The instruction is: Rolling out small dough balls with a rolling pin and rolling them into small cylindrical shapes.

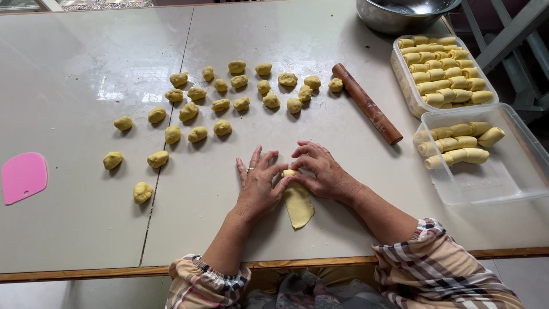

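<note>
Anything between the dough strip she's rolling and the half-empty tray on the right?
Nothing visible. Both hands, left hand and right hand, rest on the dough strip; the table between it and the half-empty tray is bare. The rolling pin lies farther back.

Dough balls (229, 97) behind the hands — rolling pin (368, 103) right of them.

The far end of the flattened dough strip (299, 205) is covered by the fingers of the left hand (258, 186) and right hand (321, 170), so how far it is rolled cannot be told. The steel bowl (400, 12) at far right is cut off by the top edge. The pink scraper (23, 177) is clipped at the left edge. Both forearms are cut by the near edge.
</note>
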